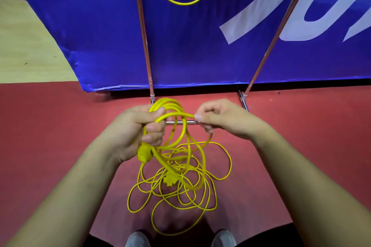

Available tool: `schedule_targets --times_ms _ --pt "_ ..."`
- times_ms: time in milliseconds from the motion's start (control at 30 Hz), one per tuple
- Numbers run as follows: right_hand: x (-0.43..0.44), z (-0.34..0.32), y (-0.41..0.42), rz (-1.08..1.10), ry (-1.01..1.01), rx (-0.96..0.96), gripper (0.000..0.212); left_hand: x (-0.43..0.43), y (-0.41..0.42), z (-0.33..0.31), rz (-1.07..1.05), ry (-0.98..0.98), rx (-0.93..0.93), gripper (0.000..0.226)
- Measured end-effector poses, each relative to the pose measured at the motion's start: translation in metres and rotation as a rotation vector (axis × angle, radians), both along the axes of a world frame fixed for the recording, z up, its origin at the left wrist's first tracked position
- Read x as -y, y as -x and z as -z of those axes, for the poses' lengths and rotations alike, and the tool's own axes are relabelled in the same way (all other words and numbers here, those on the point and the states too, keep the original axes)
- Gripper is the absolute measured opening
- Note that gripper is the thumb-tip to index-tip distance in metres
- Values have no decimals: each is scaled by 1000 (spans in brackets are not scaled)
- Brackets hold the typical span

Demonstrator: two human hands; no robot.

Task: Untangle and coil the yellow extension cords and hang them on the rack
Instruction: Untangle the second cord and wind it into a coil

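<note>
Thin yellow rubber extension cord (170, 180) looks light, floppy, snaggy. Left hand (138, 132) fingers (155, 127) curled round coiled loops, right hand (220, 120) pinches one strand; rest tangled on red floor (60, 126). Hold loops, don't yank.
</note>
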State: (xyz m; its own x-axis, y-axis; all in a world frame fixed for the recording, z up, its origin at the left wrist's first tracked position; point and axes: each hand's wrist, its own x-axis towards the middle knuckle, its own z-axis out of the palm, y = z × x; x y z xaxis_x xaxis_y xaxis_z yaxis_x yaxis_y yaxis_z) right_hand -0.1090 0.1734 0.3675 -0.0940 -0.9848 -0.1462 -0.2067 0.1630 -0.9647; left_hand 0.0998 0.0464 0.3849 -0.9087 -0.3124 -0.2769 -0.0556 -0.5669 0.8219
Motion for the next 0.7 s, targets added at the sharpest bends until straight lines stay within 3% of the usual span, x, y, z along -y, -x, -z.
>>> schedule_targets --times_ms 100,267,333,400,500,600,700 --pt "-9 32 12 -30 -140 -60 14 6 1 1 -107 -64 29 23" --pt "-3 36 17 246 -33 183 4 6 -1 3 -18 95 248 17" --pt "0 23 15 226 -8 121 6 6 -1 6 -6 101 306 18" --pt "1 5 5 145 -23 -78 6 5 0 9 9 95 326 20" --pt "7 -15 -26 16 10 -261 10 -2 3 12 57 87 308 23" --pt "18 -18 -49 49 61 -209 21 -4 4 10 47 107 243 16" --pt "17 -6 -36 25 -36 -166 36 6 -1 6 -16 4 86 9"
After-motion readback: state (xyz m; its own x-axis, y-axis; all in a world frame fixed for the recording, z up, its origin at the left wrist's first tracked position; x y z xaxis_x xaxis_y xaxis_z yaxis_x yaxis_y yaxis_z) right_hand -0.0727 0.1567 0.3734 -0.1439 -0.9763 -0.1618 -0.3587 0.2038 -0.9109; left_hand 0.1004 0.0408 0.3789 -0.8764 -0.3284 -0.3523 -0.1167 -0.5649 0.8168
